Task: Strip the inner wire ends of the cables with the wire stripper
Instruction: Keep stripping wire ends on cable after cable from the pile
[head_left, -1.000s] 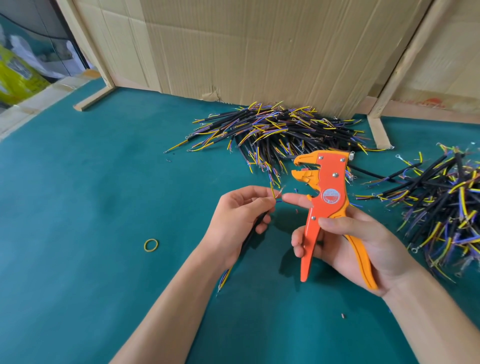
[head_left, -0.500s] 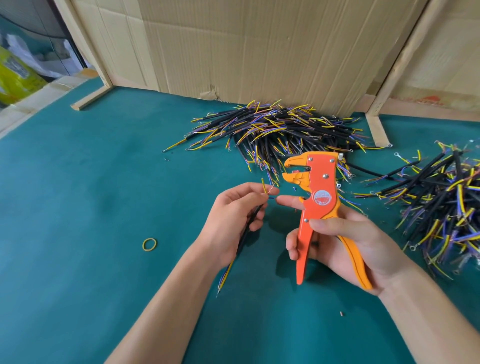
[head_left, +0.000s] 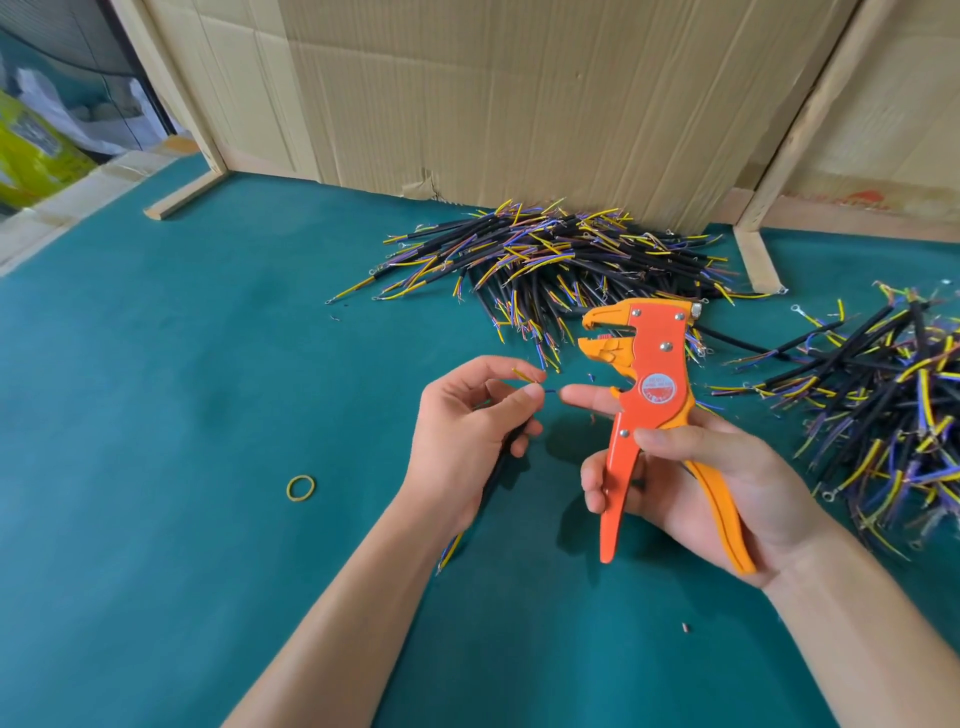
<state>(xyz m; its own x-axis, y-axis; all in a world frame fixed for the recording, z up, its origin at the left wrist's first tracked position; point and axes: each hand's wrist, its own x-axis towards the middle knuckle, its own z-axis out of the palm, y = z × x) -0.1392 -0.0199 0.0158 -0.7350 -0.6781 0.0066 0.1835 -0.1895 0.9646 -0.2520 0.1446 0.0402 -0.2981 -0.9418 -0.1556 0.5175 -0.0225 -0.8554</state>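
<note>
We hold one black cable (head_left: 501, 457) in our left hand (head_left: 462, 431), its fingers (head_left: 524, 402) curled round the sheath and pinching the thin inner wires where they fan out at the top; a yellow wire end (head_left: 524, 375) sticks up past the fingertips and a blue one points right toward our other hand. The cable's far end, with its yellow and blue wires, pokes out below the left wrist, low over the green surface (head_left: 182, 415); whether it touches we cannot tell. Our right hand (head_left: 711, 493) grips the orange wire stripper (head_left: 644, 410) upright, fingers wrapped round both handles, thumb laid across the front near the pivot, and the index finger stretched out leftward so that its tip comes just beside the blue wire end. The stripper's head faces left with its jaws slightly parted, and nothing lies between them. Behind the tool, against the cardboard wall (head_left: 519, 93), lies a large pile of cables (head_left: 545, 260) with yellow, blue and purple wire ends sticking out in all directions. A second heap of cables (head_left: 893, 405) lies to the right of our right hand, several of its wires ending in small ring terminals. A yellow rubber band (head_left: 301, 488) lies flat on the surface to the left of our left forearm, well apart from both piles.
</note>
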